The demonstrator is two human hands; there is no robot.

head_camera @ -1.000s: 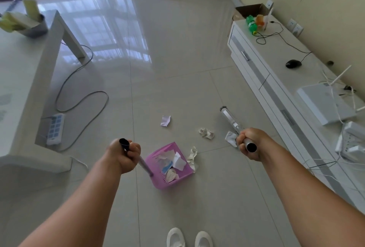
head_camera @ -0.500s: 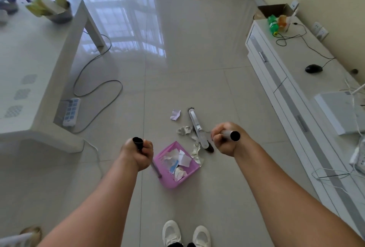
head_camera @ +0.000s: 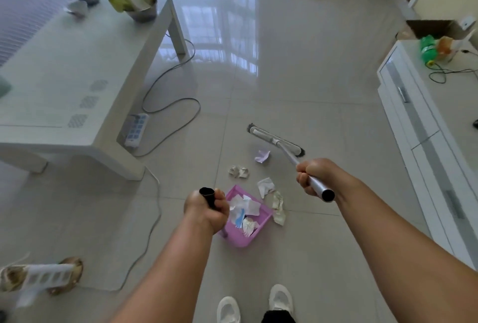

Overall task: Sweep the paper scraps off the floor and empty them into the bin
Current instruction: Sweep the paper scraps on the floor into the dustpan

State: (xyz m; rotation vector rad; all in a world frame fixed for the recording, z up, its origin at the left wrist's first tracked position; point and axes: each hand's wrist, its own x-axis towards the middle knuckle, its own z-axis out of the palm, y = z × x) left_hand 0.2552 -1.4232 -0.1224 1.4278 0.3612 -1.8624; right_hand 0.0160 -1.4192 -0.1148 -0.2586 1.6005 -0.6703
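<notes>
Left hand clenched on dustpan handle, pan tilted to floor to catch; right hand gripping broom, head set beyond loose scraps, probably to draw them in; no bin visible.

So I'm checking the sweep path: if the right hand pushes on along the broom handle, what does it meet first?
Probably the broom head itself; past that, bare floor. The right hand meets nothing else, though depth is unclear.
</notes>
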